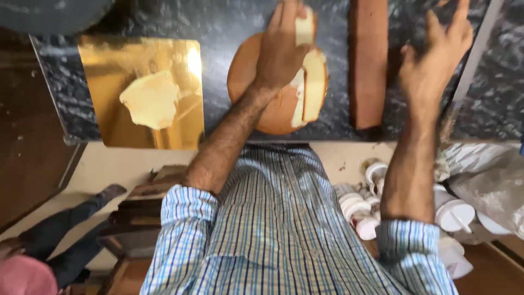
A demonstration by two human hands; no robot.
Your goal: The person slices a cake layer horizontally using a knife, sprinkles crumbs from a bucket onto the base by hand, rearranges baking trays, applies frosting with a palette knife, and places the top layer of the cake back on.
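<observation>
My left hand (281, 49) rests on a round brown cake layer (267, 104) on the dark stone counter (229, 22). Its thumb and fingers close around a pale cream-coloured cake strip (314, 87) that stands along the layer's right side. My right hand (436, 60) hovers with fingers spread over the counter, holding nothing, just right of a long brown cake slab (368, 65). That hand is slightly blurred.
A square gold cake board (109, 60) with a dollop of pale cream (152, 99) lies left of the round layer. Below the counter edge are several white plastic tubs (453, 214) and crumpled plastic bags (486, 175). Another person's dark-trousered leg (65, 240) shows at bottom left.
</observation>
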